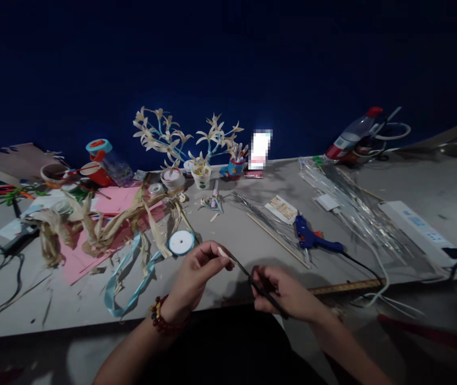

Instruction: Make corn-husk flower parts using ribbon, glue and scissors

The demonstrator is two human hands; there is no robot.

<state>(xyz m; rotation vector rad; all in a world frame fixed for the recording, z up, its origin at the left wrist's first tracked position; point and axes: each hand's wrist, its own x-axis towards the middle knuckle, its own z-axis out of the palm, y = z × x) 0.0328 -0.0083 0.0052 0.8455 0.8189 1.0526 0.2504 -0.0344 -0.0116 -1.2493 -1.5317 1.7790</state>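
My left hand (202,270), with a beaded bracelet at its wrist, pinches a small pale piece of dried husk (222,252) between thumb and fingers. In my right hand (278,291) is a slim black tool (269,299); its narrow tip reaches the husk piece at my left fingertips. Whether the tool is scissors or tweezers I cannot make out. Just beyond my left hand lies a ribbon spool (181,243), and a light blue ribbon (111,291) loops over the table. Dried corn husks (103,230) are heaped on pink sheets (75,262) at the left.
White husk flowers (160,128) on stems stand in cups (201,178) at the back. A blue glue gun (318,241), wire stems (260,216) and a wooden stick (278,239) lie right of centre. Farther right are a white power strip (416,230) and a bottle (348,139).
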